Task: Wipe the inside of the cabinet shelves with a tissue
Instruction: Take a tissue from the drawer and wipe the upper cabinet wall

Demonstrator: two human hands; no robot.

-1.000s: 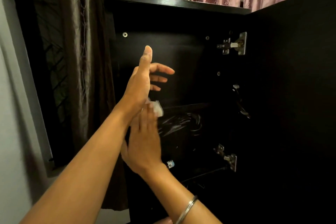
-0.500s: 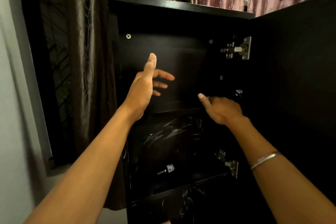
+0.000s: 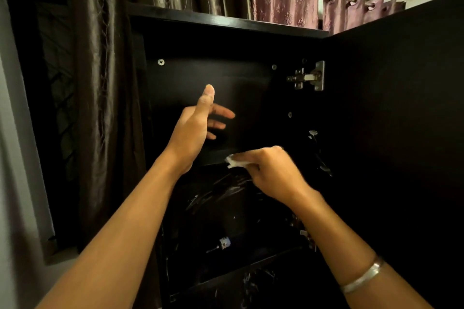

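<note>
Your right hand (image 3: 272,173) has swung back toward 9 o'clock since half a second ago, its grip pinching one white tissue (image 3: 234,162) against the upper shelf (image 3: 213,158) edge, so that shelf's wipe is under way. Your left hand (image 3: 194,130) stays raised at 11 o'clock, fingers open, holding nothing. Count: one tissue, two shelves visible, two hinges, one bangle (image 3: 362,280).

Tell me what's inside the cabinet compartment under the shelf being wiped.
Below the shelf, a small metal-tipped object lies at the compartment's floor, and smeary streaks mark the back panel. The right forearm covers part; the dark hides the rest.
</note>
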